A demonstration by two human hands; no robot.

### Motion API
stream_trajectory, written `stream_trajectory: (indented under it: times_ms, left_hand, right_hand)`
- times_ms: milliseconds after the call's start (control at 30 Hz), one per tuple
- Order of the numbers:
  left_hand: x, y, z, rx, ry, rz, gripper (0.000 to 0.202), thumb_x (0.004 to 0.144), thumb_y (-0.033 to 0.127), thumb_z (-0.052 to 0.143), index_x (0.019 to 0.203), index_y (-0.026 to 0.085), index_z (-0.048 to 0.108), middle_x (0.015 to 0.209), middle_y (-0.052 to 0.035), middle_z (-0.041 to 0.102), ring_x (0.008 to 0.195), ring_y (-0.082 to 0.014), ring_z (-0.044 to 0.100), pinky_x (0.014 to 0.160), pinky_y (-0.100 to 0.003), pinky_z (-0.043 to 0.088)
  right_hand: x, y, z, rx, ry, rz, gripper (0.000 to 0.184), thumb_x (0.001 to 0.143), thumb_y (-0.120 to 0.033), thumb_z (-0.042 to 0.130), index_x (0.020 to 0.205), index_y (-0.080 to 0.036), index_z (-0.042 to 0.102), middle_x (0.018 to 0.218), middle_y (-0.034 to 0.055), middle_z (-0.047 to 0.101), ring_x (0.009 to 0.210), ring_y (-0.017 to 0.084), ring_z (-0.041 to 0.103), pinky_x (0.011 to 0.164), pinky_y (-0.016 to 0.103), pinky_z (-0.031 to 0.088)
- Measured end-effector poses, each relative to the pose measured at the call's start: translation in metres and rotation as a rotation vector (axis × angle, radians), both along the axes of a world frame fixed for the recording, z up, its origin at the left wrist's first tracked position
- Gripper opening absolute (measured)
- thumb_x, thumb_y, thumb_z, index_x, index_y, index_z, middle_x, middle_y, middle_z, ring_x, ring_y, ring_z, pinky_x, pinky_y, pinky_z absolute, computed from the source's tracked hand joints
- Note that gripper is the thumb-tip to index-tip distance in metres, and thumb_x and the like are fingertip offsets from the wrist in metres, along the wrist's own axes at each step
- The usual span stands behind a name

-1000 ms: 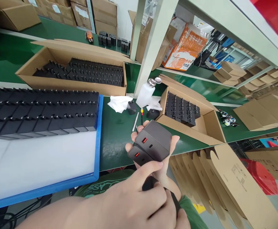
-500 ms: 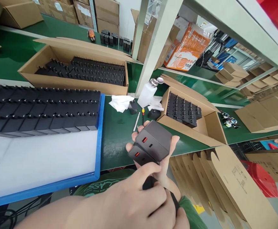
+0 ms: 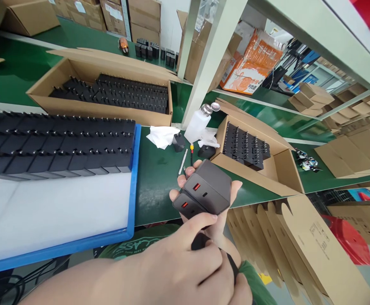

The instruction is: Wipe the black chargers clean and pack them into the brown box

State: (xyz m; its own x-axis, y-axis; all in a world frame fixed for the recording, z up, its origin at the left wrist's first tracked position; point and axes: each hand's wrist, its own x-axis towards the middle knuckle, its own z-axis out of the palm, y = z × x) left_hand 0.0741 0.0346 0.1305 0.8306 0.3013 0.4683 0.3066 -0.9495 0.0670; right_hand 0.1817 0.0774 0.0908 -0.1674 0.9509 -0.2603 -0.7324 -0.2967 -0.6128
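Observation:
My right hand (image 3: 225, 235) is turned palm up and cradles two dark grey charger blocks side by side. The larger-looking charger (image 3: 215, 182) lies against the thumb, and the second charger (image 3: 188, 203) sits to its left, under the fingertips. Each shows a red-orange USB port and a small oval port. In front, my left hand (image 3: 200, 267) is curled, back towards me, around a black object (image 3: 200, 240) that its fingers mostly hide. One left finger reaches up to the lower edge of the chargers.
At left, a blue-rimmed tray (image 3: 134, 182) holds rows of black plug blocks. Cardboard boxes (image 3: 109, 116) (image 3: 255, 180) hold more. Ahead are a white pump bottle (image 3: 197, 125), tissue (image 3: 161, 136), a white pen-like stick (image 3: 183, 162) and a short cable (image 3: 191, 154). A shelf post (image 3: 200, 72) rises behind.
The view has shifted a little. The two chargers are tilted very slightly differently in my right hand; both hands keep their hold.

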Motion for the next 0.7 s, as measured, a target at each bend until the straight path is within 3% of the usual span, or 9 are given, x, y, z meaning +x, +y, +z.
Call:
stream_trajectory:
  times_ms: [233,500,700]
  left_hand:
    - [-0.001,0.005,0.006,0.013,-0.029,0.012,0.023,0.092,0.01,0.051,0.102,0.02,0.069,0.077,0.0028,0.066,0.07,-0.0135,0.058,0.1,-0.047,0.053]
    - [0.0,0.005,0.007,0.008,-0.017,0.017,0.021,0.093,0.012,0.052,0.102,0.021,0.069,0.075,0.003,0.065,0.068,-0.014,0.057,0.094,-0.045,0.056]
    - [-0.001,0.005,0.007,-0.007,0.011,0.033,0.025,0.094,0.012,0.05,0.105,0.024,0.069,0.078,0.0048,0.067,0.073,-0.0127,0.059,0.103,-0.044,0.052]
  right_hand:
    - [-0.004,0.001,0.004,-0.022,-0.033,-0.013,0.062,0.059,-0.084,0.065,0.096,-0.034,0.067,0.093,-0.0008,0.067,0.08,0.019,0.061,0.063,0.029,0.052]
    - [-0.003,0.001,0.0,0.021,0.074,0.013,0.057,0.066,-0.079,0.067,0.099,-0.033,0.068,0.092,-0.0016,0.064,0.076,0.016,0.058,0.062,0.026,0.052]
    - [0.0,0.003,-0.006,0.047,0.056,0.058,0.058,0.065,-0.08,0.065,0.099,-0.034,0.068,0.095,-0.0006,0.063,0.079,0.018,0.057,0.064,0.028,0.054]
